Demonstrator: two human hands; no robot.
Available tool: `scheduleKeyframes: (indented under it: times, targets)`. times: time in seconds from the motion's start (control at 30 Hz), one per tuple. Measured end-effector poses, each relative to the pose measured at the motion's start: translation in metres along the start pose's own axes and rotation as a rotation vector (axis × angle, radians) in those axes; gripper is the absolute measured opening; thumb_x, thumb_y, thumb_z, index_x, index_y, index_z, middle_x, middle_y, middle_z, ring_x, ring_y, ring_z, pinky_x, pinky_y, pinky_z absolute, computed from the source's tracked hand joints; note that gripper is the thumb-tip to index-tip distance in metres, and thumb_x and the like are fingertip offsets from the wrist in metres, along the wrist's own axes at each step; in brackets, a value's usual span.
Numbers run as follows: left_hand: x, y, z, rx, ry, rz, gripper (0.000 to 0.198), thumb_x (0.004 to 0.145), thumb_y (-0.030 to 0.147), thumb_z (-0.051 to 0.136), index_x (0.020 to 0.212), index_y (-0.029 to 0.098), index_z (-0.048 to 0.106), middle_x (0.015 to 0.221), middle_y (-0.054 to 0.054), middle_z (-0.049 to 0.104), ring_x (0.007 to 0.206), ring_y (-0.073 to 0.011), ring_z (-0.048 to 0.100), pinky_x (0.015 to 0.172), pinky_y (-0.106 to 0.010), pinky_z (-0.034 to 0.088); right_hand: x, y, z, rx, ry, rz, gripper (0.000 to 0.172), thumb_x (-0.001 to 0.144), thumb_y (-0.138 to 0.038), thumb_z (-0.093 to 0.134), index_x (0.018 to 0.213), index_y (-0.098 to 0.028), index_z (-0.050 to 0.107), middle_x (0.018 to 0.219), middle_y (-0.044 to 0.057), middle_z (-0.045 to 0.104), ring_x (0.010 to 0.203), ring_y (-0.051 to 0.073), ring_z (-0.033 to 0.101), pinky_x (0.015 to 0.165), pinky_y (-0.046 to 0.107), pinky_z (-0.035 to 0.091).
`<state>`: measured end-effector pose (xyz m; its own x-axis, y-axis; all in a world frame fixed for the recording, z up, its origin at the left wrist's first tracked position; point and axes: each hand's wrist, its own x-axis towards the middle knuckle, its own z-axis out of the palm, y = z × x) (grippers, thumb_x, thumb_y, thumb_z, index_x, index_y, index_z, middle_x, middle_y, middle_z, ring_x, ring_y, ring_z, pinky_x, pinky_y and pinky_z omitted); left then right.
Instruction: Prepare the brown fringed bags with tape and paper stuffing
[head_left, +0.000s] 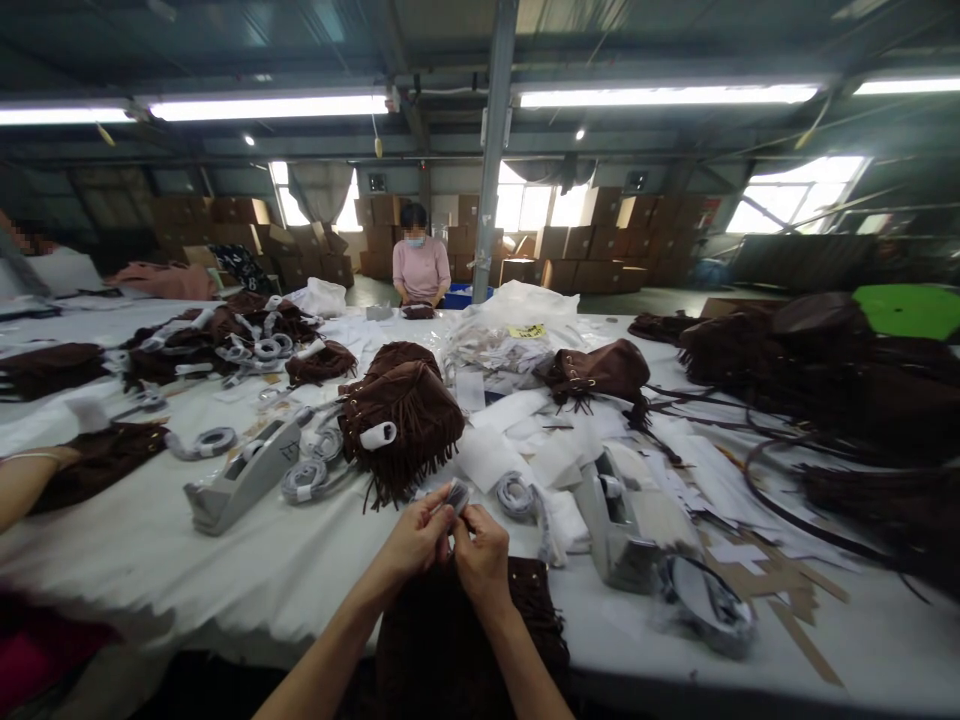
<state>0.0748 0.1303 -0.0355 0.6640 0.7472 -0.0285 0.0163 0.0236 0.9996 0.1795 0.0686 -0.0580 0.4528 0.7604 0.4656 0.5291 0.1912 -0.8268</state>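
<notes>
My left hand point(420, 532) and my right hand point(481, 552) meet at the front of the table, fingers pinched together. Between their fingertips is a small grey wrapped piece point(457, 494); its exact kind is unclear. Under my hands lies a dark brown fringed bag point(536, 600), partly hidden by my forearms. Just beyond, another brown fringed bag point(405, 420) stands with a white wrapped part on its front. A coil of grey wrapped strap point(515, 495) rests to the right of my fingers.
Grey tape dispensers stand at left point(244, 478) and right point(619, 530). Brown bags point(825, 370) are piled at the right, others point(217, 340) at the left. A clear plastic bag point(510, 335) holds small papers. A co-worker's arm point(34, 480) reaches in at left; another person point(420, 265) stands opposite.
</notes>
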Motion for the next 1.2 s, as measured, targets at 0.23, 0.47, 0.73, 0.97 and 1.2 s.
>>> scheduleKeyframes:
  times: [0.23,0.47,0.73,0.97,1.2]
  targets:
    - [0.005,0.008,0.006,0.17,-0.005,0.111,0.051,0.084,0.05,0.05,0.114,0.01,0.061,0.051,0.004,0.051,0.035,-0.0068,0.04,0.034,-0.017,0.028,0.013,-0.001,-0.015,0.392,-0.118,0.222,0.029,0.083,-0.041,0.057,0.074,-0.015,0.065,0.063,0.0,0.059,0.062,0.015,0.055,0.06,0.026,0.043]
    - [0.018,0.016,0.016,0.402,0.022,0.293,0.042,0.088,0.042,0.048,0.118,0.015,0.062,0.069,-0.001,0.064,0.06,-0.0135,0.055,0.055,-0.021,0.043,0.027,0.004,-0.017,0.693,0.059,0.361,0.03,0.074,-0.043,0.068,0.069,-0.014,0.064,0.052,-0.003,0.055,0.049,0.009,0.046,0.048,0.021,0.035]
    - [0.027,0.004,0.012,0.485,-0.062,0.287,0.023,0.089,0.037,0.044,0.082,0.018,0.055,0.065,0.003,0.055,0.054,-0.0111,0.049,0.051,-0.02,0.036,0.029,0.013,-0.015,0.952,0.087,0.668,0.033,0.062,-0.043,0.076,0.072,-0.014,0.063,0.054,-0.004,0.054,0.042,0.005,0.04,0.04,0.018,0.029]
    - [0.032,-0.011,0.012,0.581,0.002,0.208,0.024,0.088,0.042,0.044,0.076,0.021,0.046,0.055,0.005,0.049,0.048,-0.0124,0.046,0.05,-0.023,0.03,0.031,0.019,-0.01,0.921,0.046,0.713,0.039,0.063,-0.051,0.073,0.059,-0.017,0.053,0.045,-0.007,0.042,0.038,0.004,0.032,0.036,0.018,0.02]
    - [0.028,-0.011,0.001,0.425,-0.035,0.17,0.034,0.089,0.05,0.039,0.071,0.022,0.041,0.049,0.007,0.043,0.039,-0.0091,0.039,0.041,-0.021,0.029,0.028,0.029,-0.009,0.774,-0.062,0.698,0.049,0.066,-0.059,0.068,0.05,-0.017,0.05,0.04,-0.006,0.04,0.033,0.005,0.031,0.034,0.02,0.016]
